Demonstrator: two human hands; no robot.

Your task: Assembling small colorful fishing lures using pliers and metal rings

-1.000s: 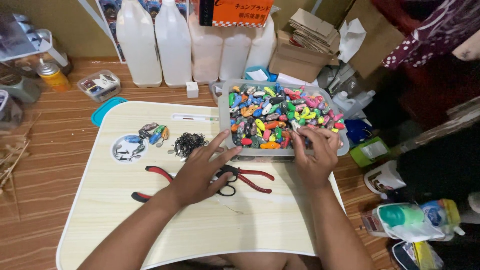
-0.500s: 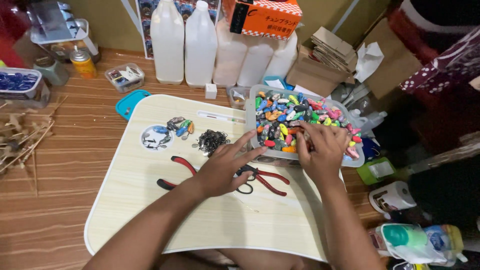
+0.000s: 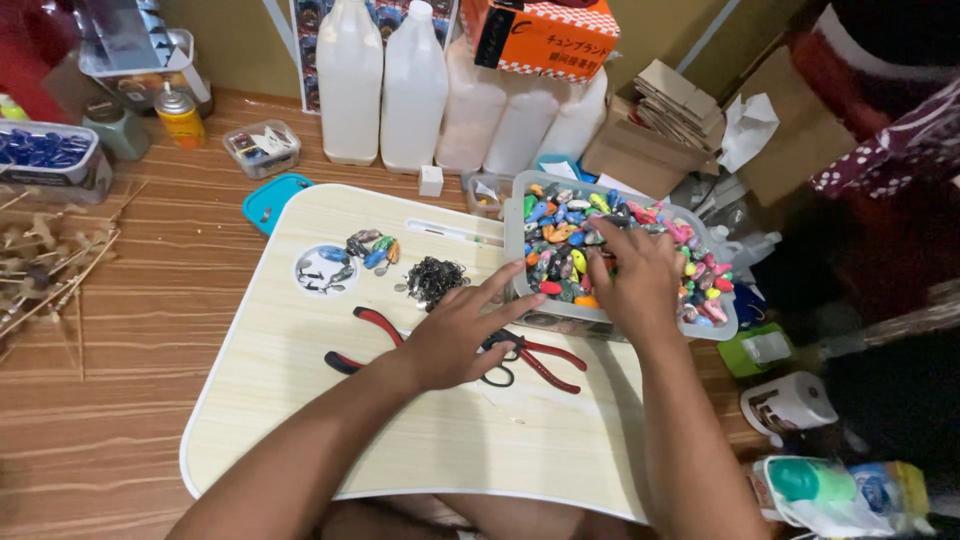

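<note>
Sorting through coloured lures
Right hand (image 3: pixel 630 275) digs, fingers curled, grip hidden, in the clear tub (image 3: pixel 520 235); left hand (image 3: pixel 455 335), fingers spread, rests on red-handled pliers (image 3: pixel 540 358); best to pick singly.

The right hand (image 3: pixel 630 280) digs its fingers (image 3: pixel 598 268) into the clear plastic tray of colourful small lures (image 3: pixel 560 225) (possibly pinching one); the left hand (image 3: pixel 455 335) rests flat over red-handled pliers (image 3: pixel 545 360) on the pale wooden table (image 3: pixel 300 400).
</note>
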